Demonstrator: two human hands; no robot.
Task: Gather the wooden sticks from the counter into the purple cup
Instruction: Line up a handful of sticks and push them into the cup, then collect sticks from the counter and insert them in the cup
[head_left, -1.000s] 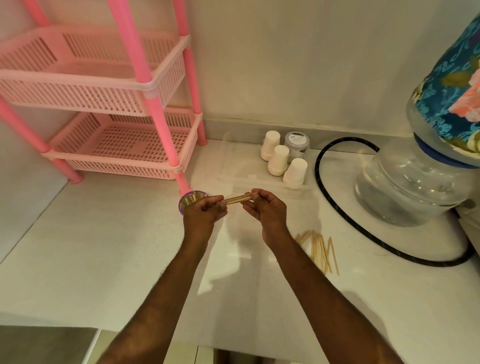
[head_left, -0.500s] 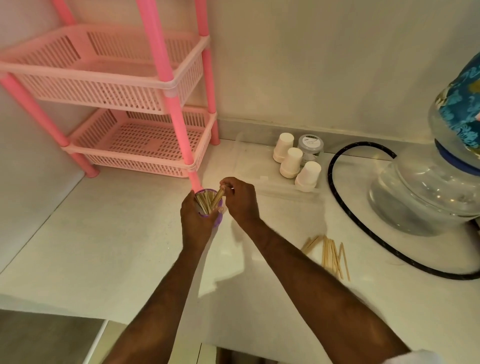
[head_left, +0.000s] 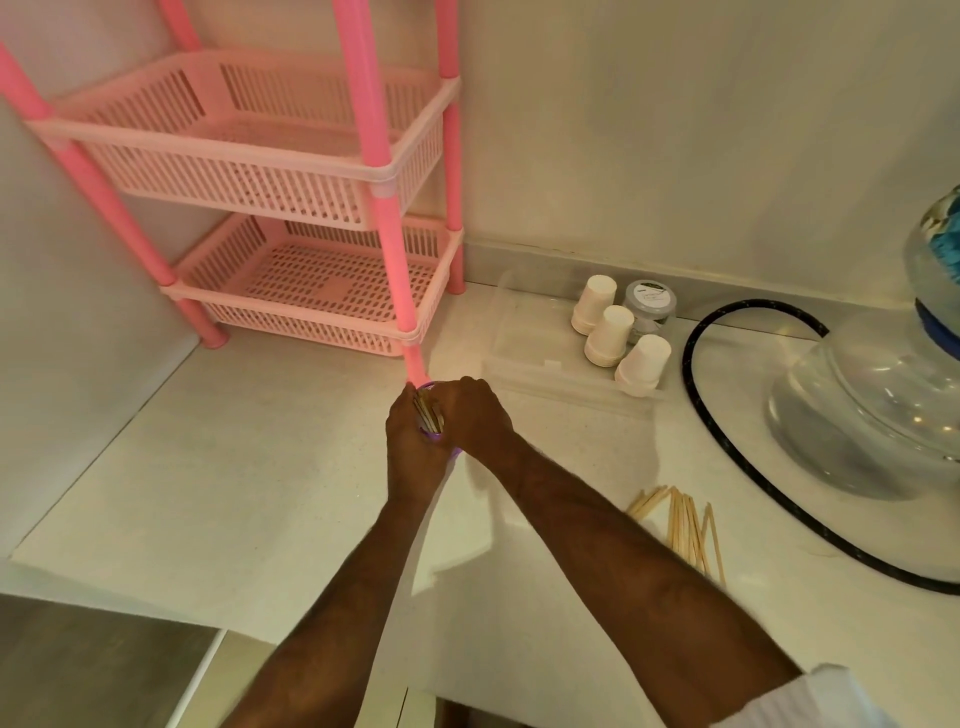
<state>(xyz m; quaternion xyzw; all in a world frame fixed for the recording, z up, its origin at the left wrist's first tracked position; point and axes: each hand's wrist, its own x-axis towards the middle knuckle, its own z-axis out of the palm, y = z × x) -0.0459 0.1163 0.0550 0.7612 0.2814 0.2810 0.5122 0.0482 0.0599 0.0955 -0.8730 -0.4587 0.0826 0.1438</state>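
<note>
Head view, looking down: the left hand (head_left: 413, 452) has its fingers wrapped round the purple cup (head_left: 434, 435), gripping it just above the white tabletop (head_left: 234, 467). The right hand (head_left: 475, 415) curls over the cup's mouth, knuckles up; whether its fingers pinch anything cannot be told. A bundle of wooden sticks (head_left: 428, 413) stands inside the cup between the two hands. Both forearms reach forward from the bottom edge, the right crossing inward. More loose sticks (head_left: 685, 530) lie on the tabletop to the right, well apart from the cup. Compared with a second ago, the sticks held level between both hands now stand in the cup, and the hands have closed together.
</note>
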